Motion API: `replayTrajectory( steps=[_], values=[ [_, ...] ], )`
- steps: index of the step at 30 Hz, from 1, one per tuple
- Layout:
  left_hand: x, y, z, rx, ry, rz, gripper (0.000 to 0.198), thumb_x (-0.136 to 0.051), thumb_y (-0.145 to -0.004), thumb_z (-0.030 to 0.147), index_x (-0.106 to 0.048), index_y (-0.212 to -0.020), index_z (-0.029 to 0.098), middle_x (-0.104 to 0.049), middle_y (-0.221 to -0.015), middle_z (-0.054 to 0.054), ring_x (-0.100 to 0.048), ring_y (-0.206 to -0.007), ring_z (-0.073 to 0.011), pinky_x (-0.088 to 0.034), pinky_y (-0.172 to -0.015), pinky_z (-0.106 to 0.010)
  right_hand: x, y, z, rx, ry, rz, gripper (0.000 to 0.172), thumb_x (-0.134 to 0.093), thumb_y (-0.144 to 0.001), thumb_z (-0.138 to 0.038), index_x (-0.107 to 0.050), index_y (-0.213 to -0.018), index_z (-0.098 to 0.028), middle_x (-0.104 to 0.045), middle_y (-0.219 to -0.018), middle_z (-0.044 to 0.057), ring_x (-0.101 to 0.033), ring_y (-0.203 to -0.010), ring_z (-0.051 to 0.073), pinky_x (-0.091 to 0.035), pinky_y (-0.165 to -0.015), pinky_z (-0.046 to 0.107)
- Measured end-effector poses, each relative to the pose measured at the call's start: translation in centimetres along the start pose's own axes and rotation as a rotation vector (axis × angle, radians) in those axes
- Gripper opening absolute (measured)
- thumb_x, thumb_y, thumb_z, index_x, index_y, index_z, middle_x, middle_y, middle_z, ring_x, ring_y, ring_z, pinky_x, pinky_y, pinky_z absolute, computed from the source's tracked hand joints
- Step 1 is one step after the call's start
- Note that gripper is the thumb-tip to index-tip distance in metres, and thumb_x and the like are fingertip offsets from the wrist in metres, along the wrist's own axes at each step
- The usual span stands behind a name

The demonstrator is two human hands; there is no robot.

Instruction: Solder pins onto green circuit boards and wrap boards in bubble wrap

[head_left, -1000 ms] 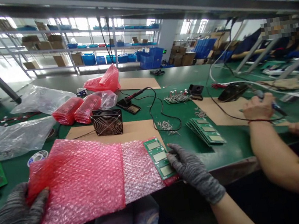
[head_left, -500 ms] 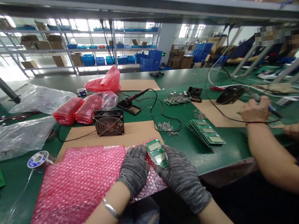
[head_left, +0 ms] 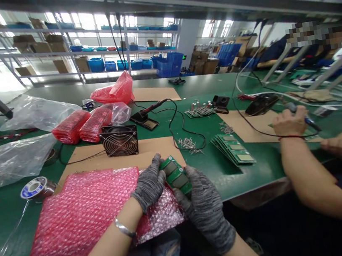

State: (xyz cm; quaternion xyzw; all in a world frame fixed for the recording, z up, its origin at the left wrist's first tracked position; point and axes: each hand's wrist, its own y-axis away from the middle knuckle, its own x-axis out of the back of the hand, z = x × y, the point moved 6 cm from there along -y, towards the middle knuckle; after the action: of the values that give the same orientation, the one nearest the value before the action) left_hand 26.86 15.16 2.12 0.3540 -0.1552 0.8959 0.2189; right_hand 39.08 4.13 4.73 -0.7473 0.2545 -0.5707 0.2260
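Observation:
Both my hands wear grey knit gloves. My left hand [head_left: 149,184] and my right hand [head_left: 202,202] together grip a green circuit board [head_left: 174,174], lifted and tilted over the right end of the pink bubble wrap sheets [head_left: 84,216]. The left fingers curl over the board's upper left edge. The right hand closes on its lower right end. The bubble wrap lies flat on the green table [head_left: 247,174] at its front edge.
A small black fan [head_left: 119,140] stands on brown cardboard behind the wrap. A fanned stack of green boards [head_left: 233,149] lies right of me. A co-worker's hand [head_left: 287,122] holds a soldering tool at right. A solder spool [head_left: 35,188], plastic bags and red packets lie left.
My left hand let go of the bubble wrap's left corner and came across to the board. Both hands have now raised and tilted the board off the wrap.

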Motion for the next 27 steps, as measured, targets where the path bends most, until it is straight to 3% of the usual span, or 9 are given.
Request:
replayTrajectory(
  steps=[5, 8, 13, 17, 21, 25, 27],
  values=[
    [-0.7, 0.0, -1.2, -0.056, 0.042, -0.033, 0.059, -0.040, -0.091, 0.023, -0.033, -0.150, 0.015, -0.057, -0.142, -0.009, -0.055, -0.129, -0.0205, -0.044, -0.112, -0.039, -1.0, 0.9, 2.2, -0.298, -0.369, 0.046, 0.034, -0.052, -0.093, -0.028, -0.050, -0.126, -0.021, -0.064, -0.118, 0.012, -0.066, -0.103, 0.023, -0.055, -0.091, 0.043],
    [-1.3, 0.1, -1.5, -0.089, 0.001, -0.027, 0.061, -0.045, -0.086, 0.019, -0.040, -0.146, 0.014, -0.054, -0.144, -0.011, -0.051, -0.133, -0.0235, -0.038, -0.116, -0.042, -0.2, 1.6, 4.8, -0.427, -0.484, 0.122, 0.033, -0.053, -0.093, -0.029, -0.049, -0.125, -0.022, -0.063, -0.118, 0.012, -0.065, -0.106, 0.023, -0.055, -0.093, 0.044],
    [-1.8, 0.2, -1.0, -0.167, -0.056, -0.021, 0.054, -0.046, -0.084, 0.018, -0.050, -0.138, 0.013, -0.058, -0.139, -0.013, -0.052, -0.132, -0.0258, -0.032, -0.119, -0.050, 5.0, -1.3, 11.8, -0.349, -0.144, 0.152, 0.029, -0.051, -0.094, -0.030, -0.059, -0.121, -0.024, -0.059, -0.126, 0.011, -0.058, -0.119, 0.028, -0.053, -0.094, 0.049],
    [-1.8, 0.2, -1.0, -0.201, -0.088, 0.009, 0.053, -0.047, -0.084, 0.017, -0.052, -0.136, 0.012, -0.061, -0.135, -0.014, -0.056, -0.127, -0.0260, -0.037, -0.116, -0.050, 8.0, -5.8, 16.5, -0.385, 0.004, 0.155, 0.035, -0.057, -0.095, -0.037, -0.057, -0.124, -0.017, -0.060, -0.123, 0.010, -0.062, -0.106, 0.022, -0.055, -0.088, 0.043],
    [-2.1, 0.2, -1.0, -0.211, -0.136, 0.030, 0.053, -0.048, -0.083, 0.016, -0.053, -0.135, 0.011, -0.062, -0.133, -0.014, -0.057, -0.125, -0.0260, -0.041, -0.114, -0.048, 8.3, -8.3, 17.5, -0.413, 0.119, 0.142, 0.037, -0.059, -0.094, -0.038, -0.058, -0.124, -0.016, -0.060, -0.123, 0.009, -0.062, -0.104, 0.022, -0.055, -0.087, 0.042],
    [-2.0, 0.2, -0.7, -0.186, -0.211, 0.032, 0.053, -0.051, -0.083, 0.015, -0.053, -0.136, 0.012, -0.062, -0.134, -0.012, -0.058, -0.124, -0.0230, -0.043, -0.112, -0.042, 8.3, -9.0, 17.4, -0.431, 0.190, 0.103, 0.037, -0.060, -0.094, -0.038, -0.058, -0.124, -0.017, -0.060, -0.123, 0.009, -0.062, -0.105, 0.022, -0.055, -0.088, 0.042],
    [-1.7, 0.4, -0.6, -0.149, -0.267, 0.045, 0.054, -0.053, -0.083, 0.017, -0.052, -0.136, 0.011, -0.061, -0.134, -0.013, -0.057, -0.125, -0.0250, -0.040, -0.115, -0.044, 8.4, -9.1, 17.3, -0.433, 0.206, 0.071, 0.037, -0.060, -0.094, -0.039, -0.058, -0.124, -0.017, -0.060, -0.124, 0.009, -0.061, -0.107, 0.022, -0.054, -0.090, 0.043]
  ],
)
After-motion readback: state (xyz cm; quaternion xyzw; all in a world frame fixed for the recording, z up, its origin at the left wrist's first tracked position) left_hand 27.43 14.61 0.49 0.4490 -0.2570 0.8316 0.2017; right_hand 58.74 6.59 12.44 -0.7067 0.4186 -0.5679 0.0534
